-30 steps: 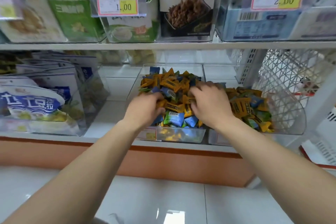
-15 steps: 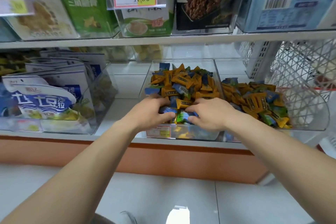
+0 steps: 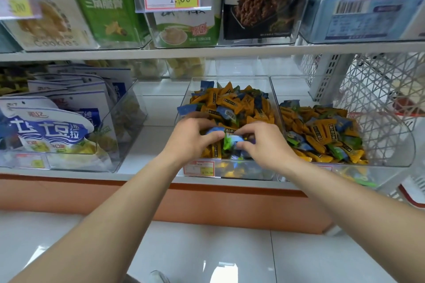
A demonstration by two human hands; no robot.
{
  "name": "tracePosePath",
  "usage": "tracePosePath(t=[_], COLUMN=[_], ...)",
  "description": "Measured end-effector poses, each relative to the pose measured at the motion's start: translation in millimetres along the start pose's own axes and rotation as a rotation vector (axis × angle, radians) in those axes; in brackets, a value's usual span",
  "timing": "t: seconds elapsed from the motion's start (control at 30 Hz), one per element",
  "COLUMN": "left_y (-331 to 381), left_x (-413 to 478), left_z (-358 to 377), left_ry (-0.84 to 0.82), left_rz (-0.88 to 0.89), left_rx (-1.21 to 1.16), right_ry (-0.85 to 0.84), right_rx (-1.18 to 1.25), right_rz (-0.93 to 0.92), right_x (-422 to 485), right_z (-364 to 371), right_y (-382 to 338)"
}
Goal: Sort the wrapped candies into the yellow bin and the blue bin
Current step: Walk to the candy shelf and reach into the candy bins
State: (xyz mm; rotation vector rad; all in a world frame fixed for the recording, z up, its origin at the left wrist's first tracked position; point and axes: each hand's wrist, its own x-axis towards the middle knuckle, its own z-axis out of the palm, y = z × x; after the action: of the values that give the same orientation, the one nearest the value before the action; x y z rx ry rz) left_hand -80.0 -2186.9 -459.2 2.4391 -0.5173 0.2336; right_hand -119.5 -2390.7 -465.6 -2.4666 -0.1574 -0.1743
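Broadly, a white store shelf [image 3: 156, 117] spans the view, with a white lattice basket [image 3: 379, 89] at its right end. On the shelf two clear bins stand side by side and touch: the middle bin [image 3: 273, 98] and the right bin [image 3: 395, 144]. Each holds a mixed heap of wrapped candies [image 3: 230, 103], mostly yellow-orange with blue and green ones among them. Both forearms reach into the front of the middle bin. The left hand [image 3: 190, 138] lies on the heap with its fingers curled round a blue-wrapped candy [image 3: 212, 132]. The right hand [image 3: 266, 142] is just beside it, thumb and forefinger pinching a green-wrapped candy [image 3: 230, 142] that sits between the two hands. A small price tag [image 3: 199, 168] is stuck on the middle bin's front wall
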Motion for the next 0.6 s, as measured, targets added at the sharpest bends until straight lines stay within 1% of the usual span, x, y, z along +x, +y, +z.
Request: tracePosePath(t=[0.1, 0.2, 0.3, 0.37, 0.4, 0.47, 0.53, 0.6], left_y=[8, 16, 25, 35, 42, 59, 74, 83], left_x=[4, 5, 4, 3, 2, 0, 2, 4], left_z=[-1, -2, -4, -1, 3, 11, 16, 18], left_ry=[0.062, 0.180, 0.255, 0.227, 0.193, 0.117, 0.110, 0.138], left_rz=[-0.077, -0.135, -0.175, -0.177, -0.196, -0.304, -0.402, -0.444], left_rx=[-0.146, -0.228, -0.317, -0.414, -0.513, -0.807, -1.016, -1.104], right_ry=[0.095, 0.165, 0.223, 0.218, 0.215, 0.223, 0.253, 0.291], right_rx=[0.151, 0.306, 0.551, 0.752, 0.843, 0.965, 0.954, 0.895], right_rz=[0.046, 0.086, 0.154, 0.204, 0.216, 0.216, 0.207, 0.210], right_x=[3, 7, 12, 13, 13, 12, 11, 10], right_z=[-10, -19, -26, -25, -23, -19, -14, -11], right_y=[-4, -7, -4, -5, -7, -12, -17, -19])
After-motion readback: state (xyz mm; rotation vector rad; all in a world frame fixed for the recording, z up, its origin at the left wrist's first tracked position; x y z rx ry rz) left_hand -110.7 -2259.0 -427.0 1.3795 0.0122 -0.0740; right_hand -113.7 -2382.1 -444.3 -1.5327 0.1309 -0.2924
